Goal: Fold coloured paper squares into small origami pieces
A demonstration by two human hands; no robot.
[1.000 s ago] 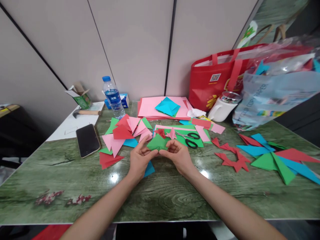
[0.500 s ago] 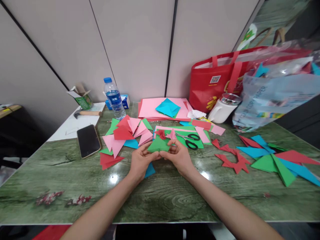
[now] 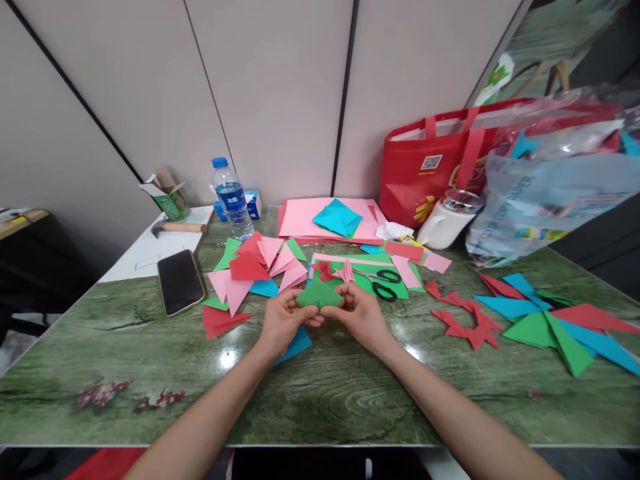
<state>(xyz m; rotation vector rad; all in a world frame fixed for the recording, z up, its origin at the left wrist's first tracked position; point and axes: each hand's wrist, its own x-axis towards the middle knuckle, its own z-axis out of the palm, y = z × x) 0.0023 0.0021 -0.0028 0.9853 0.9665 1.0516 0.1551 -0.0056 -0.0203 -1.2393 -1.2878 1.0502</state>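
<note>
Head view. Biggest first: green wood-patterned table (image 3: 340,407). At its right rear, a plastic bag (image 3: 550,193) full of coloured paper bulges just beside a white mug (image 3: 443,228); a slump could nudge the mug.

Left hand (image 3: 283,323) and right hand (image 3: 365,316) meet over the table's middle, both pinched closed on one piece, thumbs in front and nearly touching. Far fingers mostly hidden; how hard they press, I cannot tell.

Scissors (image 3: 377,275) lie near the right hand, just beyond; a careless knuckle could catch the handles. Blue paper (image 3: 296,346) lies under the left wrist; dragging the arm might crumple it.

Green folded paper (image 3: 319,293): between the two pinches, point away from the person. Main worry, to my mind: uneven thumbs skewing the crease, or outward pull tearing the lower edge.

Smallest: pink folded piece (image 3: 345,271), just past the fingertips. A forward shove could squash its pleats.
</note>
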